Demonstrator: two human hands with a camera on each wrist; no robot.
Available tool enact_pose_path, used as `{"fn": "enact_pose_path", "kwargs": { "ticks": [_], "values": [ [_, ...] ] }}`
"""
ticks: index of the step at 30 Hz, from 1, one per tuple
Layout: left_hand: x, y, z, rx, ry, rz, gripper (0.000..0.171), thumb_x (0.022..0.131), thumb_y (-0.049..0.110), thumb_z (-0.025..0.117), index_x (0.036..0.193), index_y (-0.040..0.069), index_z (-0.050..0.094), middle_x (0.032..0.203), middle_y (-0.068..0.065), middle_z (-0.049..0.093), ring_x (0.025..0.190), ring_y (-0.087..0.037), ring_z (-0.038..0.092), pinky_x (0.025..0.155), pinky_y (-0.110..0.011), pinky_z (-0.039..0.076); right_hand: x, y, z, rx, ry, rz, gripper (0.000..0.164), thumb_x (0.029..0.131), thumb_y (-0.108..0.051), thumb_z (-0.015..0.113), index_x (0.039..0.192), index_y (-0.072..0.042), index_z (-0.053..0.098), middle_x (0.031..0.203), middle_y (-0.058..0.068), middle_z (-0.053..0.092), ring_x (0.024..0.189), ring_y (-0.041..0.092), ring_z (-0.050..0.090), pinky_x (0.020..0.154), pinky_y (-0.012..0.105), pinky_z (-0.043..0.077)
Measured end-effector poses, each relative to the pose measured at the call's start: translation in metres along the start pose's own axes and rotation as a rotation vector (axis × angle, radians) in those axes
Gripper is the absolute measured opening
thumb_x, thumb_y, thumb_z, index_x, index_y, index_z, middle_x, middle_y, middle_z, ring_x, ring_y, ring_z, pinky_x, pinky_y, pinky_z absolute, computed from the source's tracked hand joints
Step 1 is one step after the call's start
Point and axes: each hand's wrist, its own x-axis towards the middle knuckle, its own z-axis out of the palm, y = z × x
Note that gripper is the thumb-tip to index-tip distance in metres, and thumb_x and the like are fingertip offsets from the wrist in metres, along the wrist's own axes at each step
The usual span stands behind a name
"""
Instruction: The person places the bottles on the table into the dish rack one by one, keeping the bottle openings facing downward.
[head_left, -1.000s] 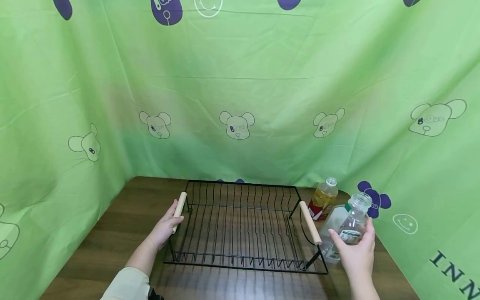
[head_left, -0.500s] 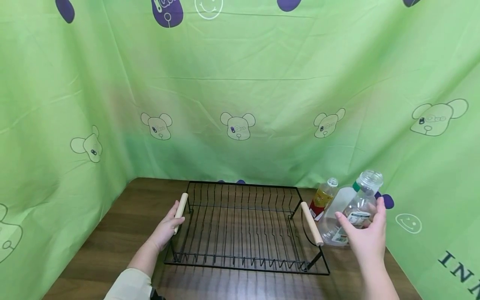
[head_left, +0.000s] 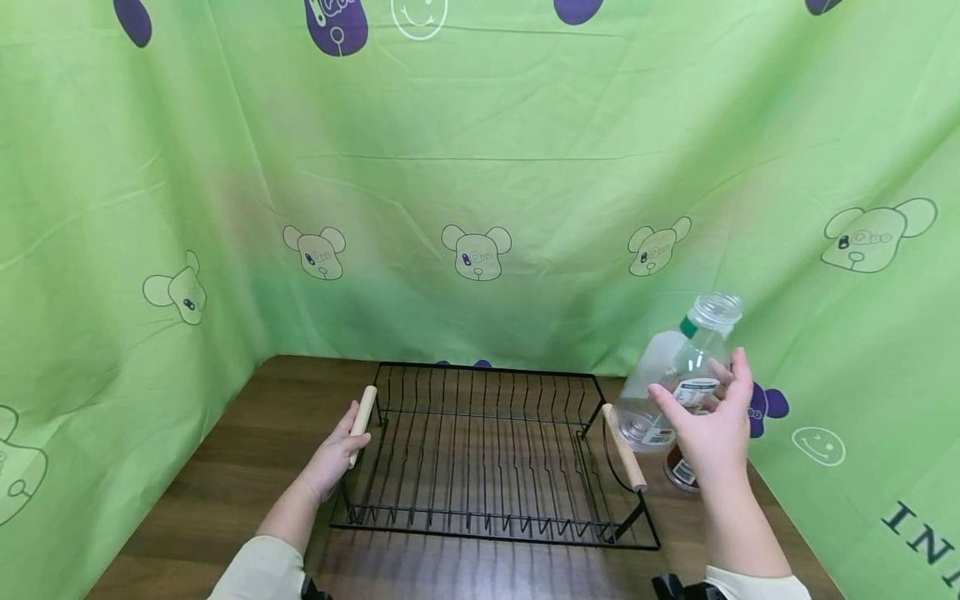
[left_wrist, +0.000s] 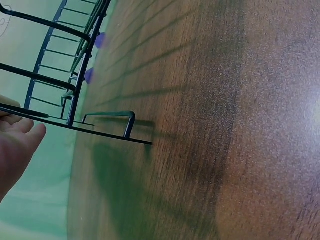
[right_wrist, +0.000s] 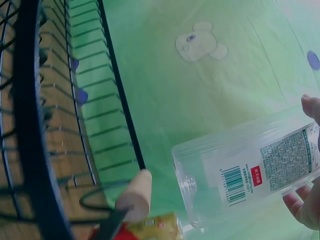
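Since half a second before, the capless clear plastic bottle had moved up and left with the right hand, from the right part of the worktop toward the right wooden handle of the black wire dish rack. Rack and left hand basically hadn't shifted.

Upshot, as judged: bottle was lifted off the worktop and in mid-carry on the rack's right side, not set down anywhere. It leaned, neck up and to the right, base overlapping the right wooden handle in the head view; right wrist view showed a gap between the two. Right thumb and fingers were clamped on opposite sides of its labelled body. Left thumb crossed the left wooden handle, fingers on its outer side, gripping it; likely steadying the rack.

Rack stood mid-worktop, its back bar near the far edge. A red-and-yellow-labelled bottle showed just past the right wooden handle in the right wrist view. Head view had a dark red bottle base below the right hand, toward the worktop's right edge; maybe the same bottle, but mostly hidden, so couldn't tell. Green printed cloth hung beyond the far edge.
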Motion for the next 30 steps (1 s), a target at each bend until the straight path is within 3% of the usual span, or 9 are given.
{"fn": "enact_pose_path", "kwargs": {
  "ticks": [5, 11, 16, 30],
  "values": [
    [0.0, 0.001, 0.001, -0.004, -0.003, -0.004, 0.072, 0.101, 0.009, 0.039, 0.157, 0.006, -0.005, 0.163, -0.017, -0.017, 0.149, -0.043, -0.014, 0.118, -0.062, -0.006, 0.0, -0.009, 0.017, 0.024, -0.063, -0.024, 0.111, 0.081, -0.017, 0.08, 0.157, -0.031, 0.0, 0.16, 0.008, 0.03, 0.13, 0.035, 0.044, 0.109, 0.054, 0.039],
    [-0.001, 0.001, 0.001, -0.001, -0.002, -0.001, 0.072, 0.101, 0.01, 0.039, 0.157, 0.006, -0.006, 0.163, -0.017, -0.016, 0.149, -0.042, -0.015, 0.118, -0.062, -0.006, -0.004, -0.014, 0.039, 0.032, -0.157, -0.038, 0.109, 0.08, -0.023, 0.081, 0.157, -0.028, 0.004, 0.161, 0.008, 0.028, 0.135, 0.043, 0.04, 0.11, 0.059, 0.036],
    [-0.001, 0.001, 0.0, 0.002, -0.003, 0.003, 0.072, 0.101, 0.008, 0.039, 0.157, 0.006, -0.006, 0.163, -0.018, -0.016, 0.149, -0.043, -0.014, 0.118, -0.062, -0.006, -0.01, -0.016, 0.057, 0.033, -0.233, -0.055, 0.108, 0.08, -0.027, 0.081, 0.157, -0.027, 0.006, 0.161, 0.009, 0.028, 0.131, 0.043, 0.043, 0.108, 0.061, 0.037],
    [-0.001, 0.003, 0.001, -0.005, -0.003, 0.007, 0.072, 0.1, 0.009, 0.04, 0.157, 0.005, -0.005, 0.163, -0.019, -0.016, 0.149, -0.043, -0.013, 0.119, -0.061, -0.006, -0.021, -0.016, 0.103, -0.023, -0.419, -0.101, 0.104, 0.082, -0.031, 0.08, 0.158, -0.02, 0.01, 0.157, 0.017, 0.028, 0.128, 0.039, 0.043, 0.105, 0.057, 0.042]
  ]
}}
